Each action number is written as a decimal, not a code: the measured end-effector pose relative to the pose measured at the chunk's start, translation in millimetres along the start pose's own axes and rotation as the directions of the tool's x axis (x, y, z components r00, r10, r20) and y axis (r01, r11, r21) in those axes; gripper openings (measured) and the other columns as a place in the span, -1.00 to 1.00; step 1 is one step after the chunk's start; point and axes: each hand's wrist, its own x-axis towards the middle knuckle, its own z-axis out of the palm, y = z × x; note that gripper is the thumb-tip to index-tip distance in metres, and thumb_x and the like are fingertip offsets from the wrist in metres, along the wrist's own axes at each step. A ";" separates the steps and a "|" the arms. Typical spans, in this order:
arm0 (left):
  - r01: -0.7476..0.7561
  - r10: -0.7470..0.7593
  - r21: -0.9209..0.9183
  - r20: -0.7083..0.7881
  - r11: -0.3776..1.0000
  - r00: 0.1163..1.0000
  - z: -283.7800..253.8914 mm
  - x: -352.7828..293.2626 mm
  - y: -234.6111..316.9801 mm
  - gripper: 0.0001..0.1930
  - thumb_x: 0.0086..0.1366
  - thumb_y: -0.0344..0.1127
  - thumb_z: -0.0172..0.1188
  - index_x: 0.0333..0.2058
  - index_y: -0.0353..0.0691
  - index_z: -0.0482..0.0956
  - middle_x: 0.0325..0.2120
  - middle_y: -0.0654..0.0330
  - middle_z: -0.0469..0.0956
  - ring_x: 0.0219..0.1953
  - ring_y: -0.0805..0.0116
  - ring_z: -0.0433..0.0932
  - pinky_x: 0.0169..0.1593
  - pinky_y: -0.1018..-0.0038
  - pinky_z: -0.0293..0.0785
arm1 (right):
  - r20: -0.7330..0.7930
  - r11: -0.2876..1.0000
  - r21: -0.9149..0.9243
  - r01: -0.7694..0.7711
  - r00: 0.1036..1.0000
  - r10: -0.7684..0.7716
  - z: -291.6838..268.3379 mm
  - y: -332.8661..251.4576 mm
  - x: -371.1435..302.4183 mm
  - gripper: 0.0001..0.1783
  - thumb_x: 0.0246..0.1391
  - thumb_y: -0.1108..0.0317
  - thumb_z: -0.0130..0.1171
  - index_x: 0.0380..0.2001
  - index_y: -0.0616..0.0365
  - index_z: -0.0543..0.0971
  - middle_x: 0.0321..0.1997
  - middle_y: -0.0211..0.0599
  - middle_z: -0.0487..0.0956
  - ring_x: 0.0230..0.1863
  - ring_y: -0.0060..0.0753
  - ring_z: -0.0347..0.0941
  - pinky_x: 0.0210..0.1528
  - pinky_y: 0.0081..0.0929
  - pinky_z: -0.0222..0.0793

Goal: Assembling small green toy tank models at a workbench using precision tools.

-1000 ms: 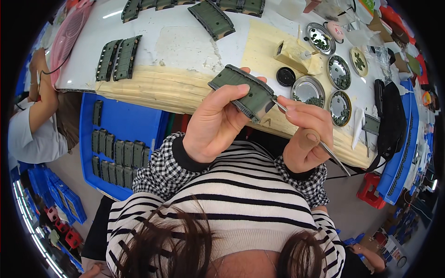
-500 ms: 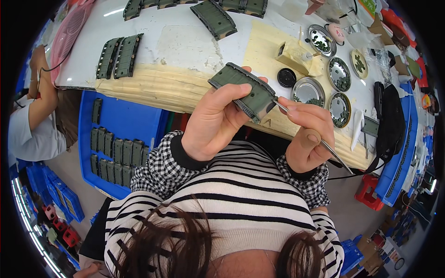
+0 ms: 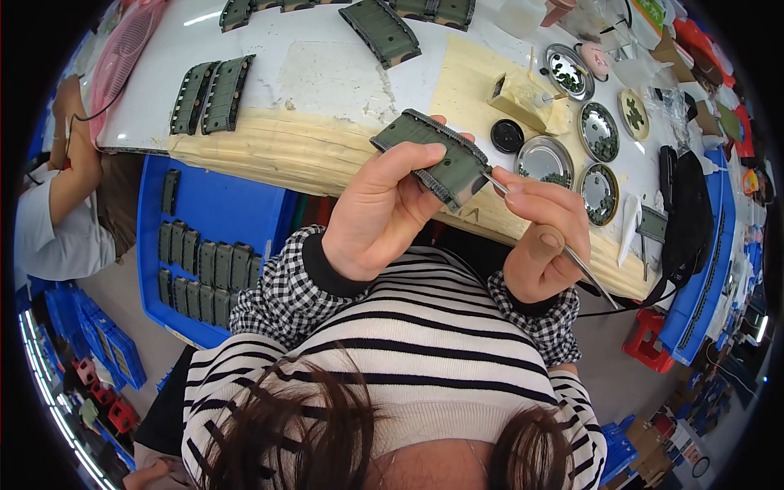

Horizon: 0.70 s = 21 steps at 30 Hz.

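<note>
Left hand palm-up under green piece

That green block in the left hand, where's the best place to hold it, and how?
Take the green block across its middle, probably from the near left. Its broad face gives the thumb room, while fingers reach the far edge, as the left hand does. That leaves its right end free for the metal stick in the right hand.

Open tabletop left of held green part, metal dishes crowding right
</note>
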 end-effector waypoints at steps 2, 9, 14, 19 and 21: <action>0.001 -0.001 0.008 0.002 1.000 1.000 -0.2 0.2 0.5 -0.60 0.29 -0.48 0.05 0.10 -0.35 0.28 0.01 -0.03 0.44 0.11 0.25 0.44 0.13 0.37 0.48 | 0.018 1.000 -0.020 -0.016 1.000 0.016 -2.2 -2.0 1.1 -0.64 0.34 0.23 -0.10 -0.22 0.30 0.58 -0.16 -0.04 0.57 -0.09 -0.21 0.57 -0.06 -0.43 0.48; -0.025 0.025 0.120 -0.001 0.992 1.000 3.2 0.2 1.1 -0.58 0.30 -0.46 0.04 0.12 -0.32 0.27 0.02 -0.03 0.44 0.07 0.26 0.47 0.11 0.35 0.48 | 0.024 0.998 -0.003 -0.070 0.997 0.070 -8.0 -2.4 1.4 -0.76 0.28 0.38 -0.03 -0.22 0.29 0.58 -0.18 -0.06 0.58 -0.14 -0.25 0.56 -0.10 -0.46 0.46; -0.056 0.060 0.216 -0.010 0.975 0.998 2.9 -1.1 2.3 -0.58 0.31 -0.43 0.02 0.14 -0.29 0.25 0.03 -0.02 0.45 0.03 0.26 0.50 0.08 0.34 0.49 | 0.137 0.992 -0.059 -0.108 0.984 0.115 -16.6 -13.8 16.2 -0.81 0.21 0.44 0.04 -0.21 0.28 0.59 -0.21 -0.05 0.59 -0.17 -0.25 0.56 -0.12 -0.46 0.45; -0.055 0.059 0.231 -0.013 0.971 0.998 2.9 -1.0 2.3 -0.57 0.32 -0.43 0.02 0.15 -0.29 0.24 0.03 -0.02 0.45 0.02 0.26 0.51 0.07 0.33 0.50 | 0.169 0.992 -0.104 -0.076 0.981 0.093 -20.2 -13.7 20.9 -0.82 0.20 0.42 0.07 -0.23 0.28 0.59 -0.23 -0.07 0.61 -0.22 -0.25 0.54 -0.15 -0.46 0.44; -0.054 0.056 0.224 0.000 0.973 0.998 2.6 -1.5 2.4 -0.57 0.32 -0.42 0.02 0.16 -0.29 0.24 0.03 -0.02 0.45 0.03 0.26 0.51 0.08 0.33 0.50 | 0.164 0.992 -0.102 -0.068 0.983 0.084 -20.3 -12.2 20.1 -0.81 0.20 0.40 0.07 -0.23 0.28 0.59 -0.23 -0.09 0.62 -0.23 -0.24 0.53 -0.15 -0.46 0.44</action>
